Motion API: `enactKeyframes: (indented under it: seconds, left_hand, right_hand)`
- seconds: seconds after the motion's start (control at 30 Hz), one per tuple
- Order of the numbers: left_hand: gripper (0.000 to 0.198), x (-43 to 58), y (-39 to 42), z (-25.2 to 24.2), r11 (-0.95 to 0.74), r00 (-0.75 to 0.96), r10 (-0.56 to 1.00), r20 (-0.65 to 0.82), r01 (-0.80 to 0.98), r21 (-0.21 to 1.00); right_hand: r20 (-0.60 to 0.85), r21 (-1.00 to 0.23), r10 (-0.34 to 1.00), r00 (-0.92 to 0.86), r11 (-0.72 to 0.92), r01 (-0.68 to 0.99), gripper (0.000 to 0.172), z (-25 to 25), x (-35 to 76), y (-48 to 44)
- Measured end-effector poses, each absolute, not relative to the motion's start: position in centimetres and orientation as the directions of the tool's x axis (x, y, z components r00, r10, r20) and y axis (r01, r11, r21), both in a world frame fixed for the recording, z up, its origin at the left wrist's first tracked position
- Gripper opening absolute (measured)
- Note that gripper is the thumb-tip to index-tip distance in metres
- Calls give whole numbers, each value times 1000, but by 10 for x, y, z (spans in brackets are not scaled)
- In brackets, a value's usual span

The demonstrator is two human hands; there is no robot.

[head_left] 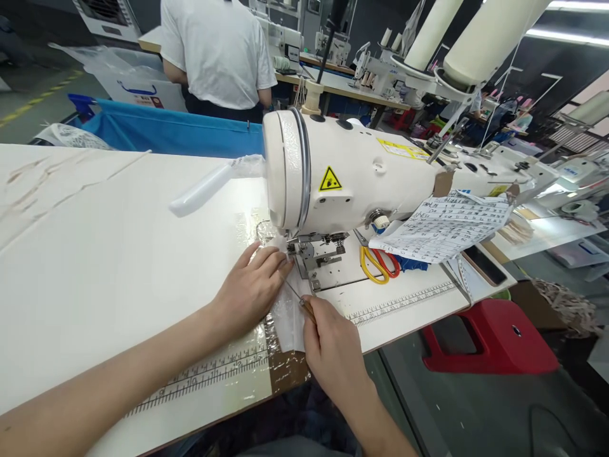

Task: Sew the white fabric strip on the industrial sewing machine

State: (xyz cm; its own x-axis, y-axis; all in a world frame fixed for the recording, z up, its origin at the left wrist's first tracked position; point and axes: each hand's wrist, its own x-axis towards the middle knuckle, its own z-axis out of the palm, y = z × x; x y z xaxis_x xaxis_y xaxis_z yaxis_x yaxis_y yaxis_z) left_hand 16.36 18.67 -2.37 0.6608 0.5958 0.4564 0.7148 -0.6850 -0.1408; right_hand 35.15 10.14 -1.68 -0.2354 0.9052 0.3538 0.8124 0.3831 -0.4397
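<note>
My left hand (254,285) lies palm down at the sewing machine (352,171), its fingers laid out flat on a thin white piece of fabric (290,320). Its thumb is hidden. The fingertips are close beside the presser foot (292,247). In my right hand (335,343) is an awl (308,310) with a wooden handle, gripped between thumb and fingers. The awl's thin metal shaft points up and left over the fabric, towards my left fingers. The fabric runs from the presser foot down towards the table's front edge.
Yellow and red scissors (375,263) lie right of the presser foot, near a handwritten paper sheet (442,225) and a phone (484,265). A clear plastic strip (204,190) lies left. A red stool (490,339) stands right. Beyond a blue cloth bin (176,130) is a person (219,57).
</note>
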Motion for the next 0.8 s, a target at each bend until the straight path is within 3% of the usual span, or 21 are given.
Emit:
enactKeyframes:
  seconds: [0.13, 0.33, 0.53, 0.8]
  left_hand:
    - [39, 159, 191, -23, -671, 665, 561, 493, 714, -198]
    - [41, 172, 173, -22, -716, 654, 587, 477, 695, -72]
    - [39, 177, 167, -25, -709, 660, 587, 468, 698, -96]
    - [45, 178, 161, -21, -717, 667, 612, 425, 695, -60]
  right_hand:
    - [338, -497, 919, -203, 358, 791, 30, -17, 349, 99]
    - [317, -513, 926, -206, 351, 784, 31, -15, 347, 95]
    - [305, -528, 929, -209, 348, 775, 29, -12, 353, 90]
    - [218, -699, 973, -72, 207, 685, 27, -12, 384, 83]
